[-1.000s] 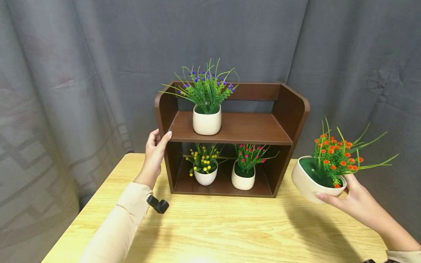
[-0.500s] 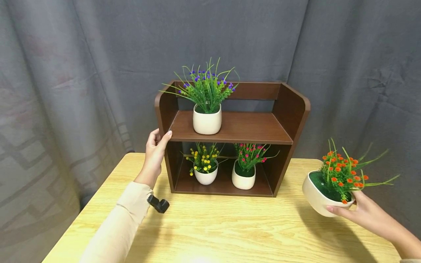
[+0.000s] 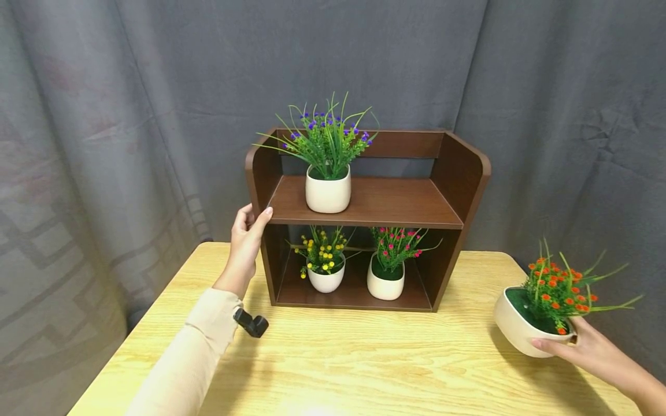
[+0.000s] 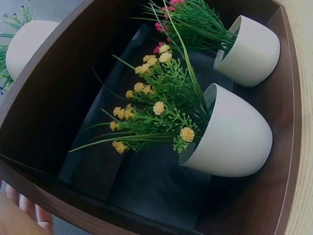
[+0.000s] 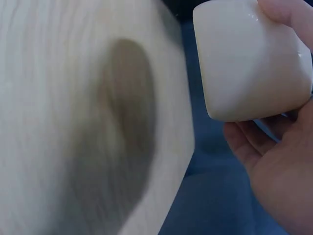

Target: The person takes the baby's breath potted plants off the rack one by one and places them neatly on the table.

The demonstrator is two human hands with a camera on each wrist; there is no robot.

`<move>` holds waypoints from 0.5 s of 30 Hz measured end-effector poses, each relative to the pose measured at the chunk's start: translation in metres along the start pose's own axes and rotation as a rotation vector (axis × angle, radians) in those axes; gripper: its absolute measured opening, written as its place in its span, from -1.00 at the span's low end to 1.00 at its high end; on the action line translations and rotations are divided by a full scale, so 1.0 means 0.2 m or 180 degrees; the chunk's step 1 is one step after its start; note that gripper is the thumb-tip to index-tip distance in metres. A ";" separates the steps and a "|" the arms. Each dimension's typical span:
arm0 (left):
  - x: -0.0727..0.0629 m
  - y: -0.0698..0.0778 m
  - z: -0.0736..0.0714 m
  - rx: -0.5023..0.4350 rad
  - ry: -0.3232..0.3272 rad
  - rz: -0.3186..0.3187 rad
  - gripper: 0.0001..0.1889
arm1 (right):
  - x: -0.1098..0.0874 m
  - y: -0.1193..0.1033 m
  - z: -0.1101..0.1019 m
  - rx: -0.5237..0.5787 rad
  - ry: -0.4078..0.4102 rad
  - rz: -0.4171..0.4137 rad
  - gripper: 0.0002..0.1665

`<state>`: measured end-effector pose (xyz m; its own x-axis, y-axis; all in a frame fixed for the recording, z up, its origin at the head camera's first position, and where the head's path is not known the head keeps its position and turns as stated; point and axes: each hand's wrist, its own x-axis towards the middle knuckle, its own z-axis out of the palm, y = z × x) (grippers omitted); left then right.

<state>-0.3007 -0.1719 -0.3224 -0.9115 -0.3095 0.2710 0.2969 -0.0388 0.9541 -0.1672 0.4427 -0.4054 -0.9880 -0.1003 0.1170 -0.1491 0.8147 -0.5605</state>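
My right hand grips a white pot of orange flowers at the right of the head view, tilted a little and held over the table's right side. The right wrist view shows the white pot between thumb and fingers, apart from the tabletop. My left hand grips the left side panel of a brown two-tier shelf, its thumb on the front edge and fingers behind. A pot of purple flowers stands on the upper tier. Below stand a pot of yellow flowers and a pot of pink flowers.
The shelf stands on a light wooden table, whose right edge lies near the held pot. Grey curtains hang behind and at the left. A black strap piece sticks out from my left wrist.
My right hand has moved the pot of orange flowers down and to the right, closer to the tabletop. The left hand, the shelf and the other pots stay where they were.
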 end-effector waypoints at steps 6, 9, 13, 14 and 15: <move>-0.01 -0.01 -0.01 -0.0019 0.0013 0.0036 -0.41 | 0.00 0.06 0.00 -0.0083 -0.0210 0.0222 0.15; -0.01 -0.01 -0.01 -0.0022 0.0017 0.0059 -0.41 | -0.01 0.09 0.01 -0.0011 -0.0282 0.0262 0.09; 0.00 -0.01 0.00 -0.0042 0.0004 0.0078 -0.44 | -0.03 0.15 0.04 0.0092 -0.0236 0.0169 -0.01; 0.00 -0.01 0.00 -0.0050 -0.0006 0.0084 -0.45 | -0.04 0.17 0.04 0.0114 -0.0222 0.0130 -0.03; 0.00 0.00 0.00 -0.0060 -0.0014 0.0094 -0.46 | -0.04 0.18 0.05 0.0105 -0.0174 0.0100 -0.04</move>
<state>-0.3002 -0.1711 -0.3235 -0.9035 -0.3066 0.2996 0.3289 -0.0476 0.9431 -0.1653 0.4667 -0.4348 -0.9928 -0.1067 0.0545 -0.1182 0.7987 -0.5900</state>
